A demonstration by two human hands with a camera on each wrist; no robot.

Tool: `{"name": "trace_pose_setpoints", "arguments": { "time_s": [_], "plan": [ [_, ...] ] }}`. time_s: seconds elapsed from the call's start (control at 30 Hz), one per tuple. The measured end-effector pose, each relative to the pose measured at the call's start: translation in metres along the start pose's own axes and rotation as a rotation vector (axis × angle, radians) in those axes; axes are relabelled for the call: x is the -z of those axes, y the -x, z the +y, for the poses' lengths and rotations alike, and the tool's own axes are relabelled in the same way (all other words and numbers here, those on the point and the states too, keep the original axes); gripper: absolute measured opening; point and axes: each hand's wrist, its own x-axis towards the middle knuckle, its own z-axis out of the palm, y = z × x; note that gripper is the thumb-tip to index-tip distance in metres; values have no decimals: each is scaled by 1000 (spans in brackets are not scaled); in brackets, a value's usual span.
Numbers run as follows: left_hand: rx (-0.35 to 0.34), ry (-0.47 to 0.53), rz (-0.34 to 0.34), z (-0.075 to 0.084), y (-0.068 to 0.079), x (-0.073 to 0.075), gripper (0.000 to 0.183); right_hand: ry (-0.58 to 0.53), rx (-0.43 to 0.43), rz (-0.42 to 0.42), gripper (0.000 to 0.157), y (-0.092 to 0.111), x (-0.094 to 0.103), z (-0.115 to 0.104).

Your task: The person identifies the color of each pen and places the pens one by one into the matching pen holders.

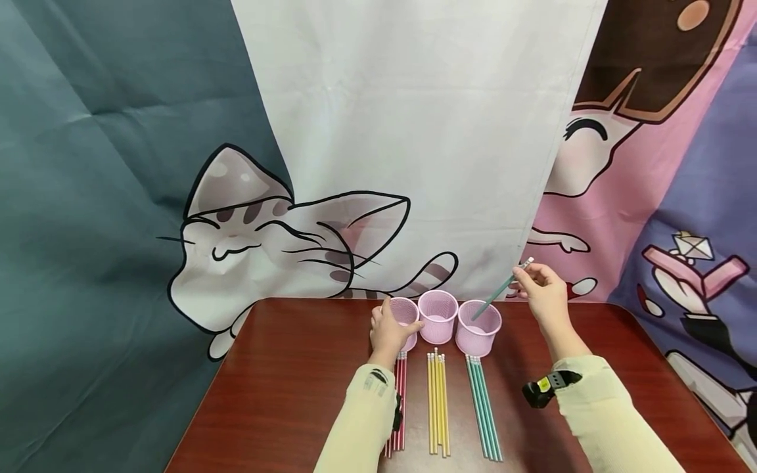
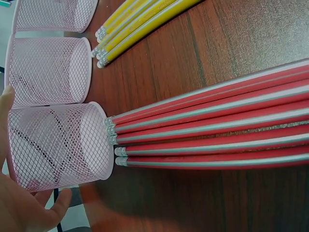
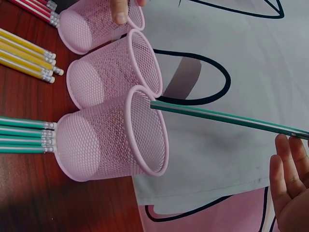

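Three pink mesh pencil cups stand side by side near the table's back edge. My left hand holds the left cup, thumb on one side and fingers on the other. Between the thumb and fingers of my right hand is a green pencil, pinched near its white eraser end. It slants down to the left, its other end at the mouth of the right cup. The middle cup is touched by neither hand's grip.
In front of the cups lie rows of red pencils, yellow pencils and green pencils, eraser ends toward the cups. The brown wooden table meets a cartoon-printed cloth behind it.
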Motion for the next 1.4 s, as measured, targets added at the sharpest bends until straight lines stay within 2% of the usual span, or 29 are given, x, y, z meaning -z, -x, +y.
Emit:
{"name": "trace_pose_setpoints", "arguments": {
  "time_s": [0.3,0.43,0.67,0.9,0.93,1.0,1.07,1.13,1.2,1.3,1.4],
  "plan": [
    [-67,-52,22,-8,-2,4,114,-14,1,21,13,-8,7,17],
    [-69,16,35,-14,-1,0,116,8,-12,34,12,-9,8,23],
    [-77,147,43,-20,3,-6,117,127,-40,53,10,-7,5,32],
    [-91,192,79,-19,7,-10,104,80,26,-6,19,-5,2,38],
    [-89,193,78,-19,8,-11,102,12,58,-35,17,-11,6,50],
    [-82,201,83,-19,8,-12,100,3,71,-53,22,-19,10,68],
    [-73,220,91,-19,8,-14,100,-51,61,-77,22,-31,18,93],
    [-59,240,96,-19,8,-15,101,-94,59,-83,22,-53,30,136],
    [-40,247,94,-19,8,-15,101,-54,44,-68,24,-71,39,175],
    [-14,235,77,-19,8,-13,101,-10,91,-43,29,-94,50,229],
    [-12,218,61,-18,8,-10,104,23,111,-9,35,-99,52,244]
  ]
}}
